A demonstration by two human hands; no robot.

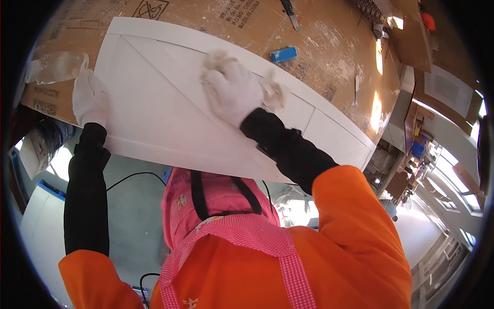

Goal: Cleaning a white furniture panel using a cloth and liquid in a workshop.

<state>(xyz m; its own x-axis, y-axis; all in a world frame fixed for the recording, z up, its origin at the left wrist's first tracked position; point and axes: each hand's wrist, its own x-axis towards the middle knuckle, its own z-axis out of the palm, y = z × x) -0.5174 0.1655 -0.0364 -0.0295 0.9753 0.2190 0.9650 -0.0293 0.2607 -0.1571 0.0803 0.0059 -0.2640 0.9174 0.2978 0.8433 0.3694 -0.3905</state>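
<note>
A long white panel with raised framing and a diagonal strip lies in front of me on brown cardboard. My right hand, in a white glove, presses a cream rag against the panel's face; the rag bunches out on both sides of the closed fingers, slightly blurred. At the panel's left end rests my left hand, also white-gloved, its fingers stretched out along the edge. Just beyond those fingers a clear plastic bottle lies on its side.
Past the panel's far edge, a blue block sits on the cardboard. A dark-handled blade tool lies farther off, and a thin light strip to the right. A black cable hangs below the panel's near edge.
</note>
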